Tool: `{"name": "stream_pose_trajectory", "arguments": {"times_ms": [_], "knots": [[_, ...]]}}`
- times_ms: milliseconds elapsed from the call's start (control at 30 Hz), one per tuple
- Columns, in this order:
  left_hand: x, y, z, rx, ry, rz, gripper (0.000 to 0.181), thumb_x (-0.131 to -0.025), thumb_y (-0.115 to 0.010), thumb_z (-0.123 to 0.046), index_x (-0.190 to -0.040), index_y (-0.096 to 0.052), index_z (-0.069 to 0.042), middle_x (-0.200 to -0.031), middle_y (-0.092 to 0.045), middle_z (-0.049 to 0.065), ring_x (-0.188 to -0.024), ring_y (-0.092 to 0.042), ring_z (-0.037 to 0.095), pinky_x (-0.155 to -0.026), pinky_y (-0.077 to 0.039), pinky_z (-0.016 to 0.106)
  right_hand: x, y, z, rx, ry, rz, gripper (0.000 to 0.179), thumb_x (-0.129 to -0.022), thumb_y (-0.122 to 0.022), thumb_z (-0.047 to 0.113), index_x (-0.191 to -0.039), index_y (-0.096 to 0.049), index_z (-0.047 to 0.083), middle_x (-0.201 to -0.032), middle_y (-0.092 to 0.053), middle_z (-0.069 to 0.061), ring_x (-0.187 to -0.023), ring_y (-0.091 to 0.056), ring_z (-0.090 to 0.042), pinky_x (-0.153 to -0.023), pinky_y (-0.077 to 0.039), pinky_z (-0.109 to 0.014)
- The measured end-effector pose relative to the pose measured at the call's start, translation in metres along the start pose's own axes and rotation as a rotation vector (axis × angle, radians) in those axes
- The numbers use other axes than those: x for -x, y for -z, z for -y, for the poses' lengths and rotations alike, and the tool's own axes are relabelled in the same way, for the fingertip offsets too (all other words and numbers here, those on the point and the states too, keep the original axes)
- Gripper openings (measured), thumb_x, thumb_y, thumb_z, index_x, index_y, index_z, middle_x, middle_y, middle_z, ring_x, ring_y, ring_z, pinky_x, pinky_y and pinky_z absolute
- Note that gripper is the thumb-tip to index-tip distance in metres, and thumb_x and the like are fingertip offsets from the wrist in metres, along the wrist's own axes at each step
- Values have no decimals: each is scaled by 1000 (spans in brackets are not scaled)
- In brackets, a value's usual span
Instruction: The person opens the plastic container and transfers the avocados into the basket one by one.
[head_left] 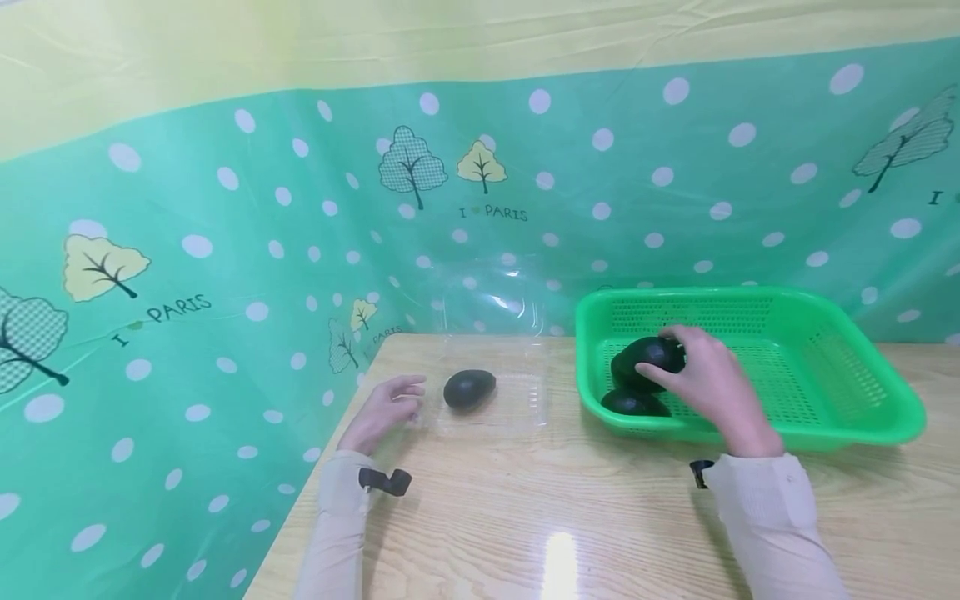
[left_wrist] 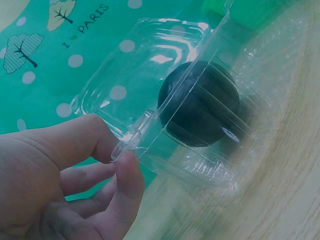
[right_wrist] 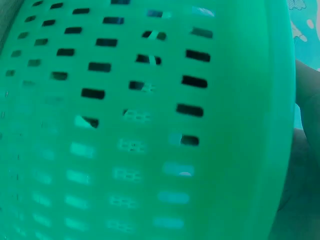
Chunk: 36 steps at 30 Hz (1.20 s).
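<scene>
In the green basket (head_left: 825,425), my right hand (head_left: 708,379) grips a dark avocado (head_left: 637,358), thumb on one side and fingers on the other. Another avocado (head_left: 630,403) lies beside it, against the basket's near left corner. My left hand (head_left: 386,408) pinches the left rim of a clear plastic clamshell box (left_wrist: 145,132) between thumb and finger. One avocado (head_left: 469,389) sits in the box's base, towards its left side, and the lid (head_left: 491,304) stands up behind. The right wrist view is mostly filled by the basket's slotted wall (right_wrist: 240,125), with the hand (right_wrist: 305,165) partly hidden behind it.
Both containers stand on a light wooden table (head_left: 480,500), the basket right of the box. A green polka-dot cloth (head_left: 300,208) hangs behind and along the left side. The basket's raised wall surrounds the right hand's avocados.
</scene>
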<state>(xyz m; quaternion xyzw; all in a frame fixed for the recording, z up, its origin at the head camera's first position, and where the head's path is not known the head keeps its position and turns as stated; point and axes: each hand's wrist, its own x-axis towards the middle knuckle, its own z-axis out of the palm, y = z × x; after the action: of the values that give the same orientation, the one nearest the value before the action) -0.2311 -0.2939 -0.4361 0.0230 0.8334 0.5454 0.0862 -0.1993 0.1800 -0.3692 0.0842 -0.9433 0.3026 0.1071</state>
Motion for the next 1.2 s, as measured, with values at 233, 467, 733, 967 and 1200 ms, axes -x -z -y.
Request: {"name": "stream_pose_trajectory", "arguments": {"times_ms": [233, 467, 733, 967, 1200], "knots": [[-2, -1, 5, 14, 8, 2, 62, -83, -59, 1, -144, -48, -6, -136, -54, 24, -93, -64, 30, -85, -57, 39, 2, 2, -5, 29, -8, 22, 69, -87, -72, 42, -132, -53, -7, -133, -53, -33, -121, -49, -52, -94, -44, -66], [2, -2, 1, -4, -13, 6, 63, -84, -58, 0, -145, -47, -6, -137, -53, 24, -97, -64, 35, -88, -56, 44, 2, 7, -9, 31, -36, 75, 75, -88, -69, 48, -135, -50, -7, -134, -52, -34, -120, -49, -53, -91, -45, -66], [3, -1, -2, -3, -4, 2, 63, -83, -57, 1, -145, -47, -6, -137, -53, 24, -98, -63, 36, -88, -56, 44, 1, 4, -14, 58, -23, 77, 73, -86, -73, 46, -129, -55, -10, -125, -58, -35, -108, -57, -49, -80, -50, -59], [1, 1, 0, -5, -5, -3, 64, -82, -57, 1, -145, -47, -6, -137, -53, 24, -95, -63, 33, -85, -56, 41, 0, 0, -21, 71, -28, 107, 68, -86, -73, 44, -125, -57, -9, -121, -61, -33, -101, -60, -43, -76, -51, -53], [1, 1, 1, -16, -13, -3, 63, -84, -59, -1, -145, -47, -5, -135, -54, 25, -95, -64, 33, -85, -57, 40, 0, -1, -30, 70, -29, 135, 68, -85, -74, 44, -121, -58, -11, -113, -63, -30, -90, -59, -37, -69, -50, -46]]}}
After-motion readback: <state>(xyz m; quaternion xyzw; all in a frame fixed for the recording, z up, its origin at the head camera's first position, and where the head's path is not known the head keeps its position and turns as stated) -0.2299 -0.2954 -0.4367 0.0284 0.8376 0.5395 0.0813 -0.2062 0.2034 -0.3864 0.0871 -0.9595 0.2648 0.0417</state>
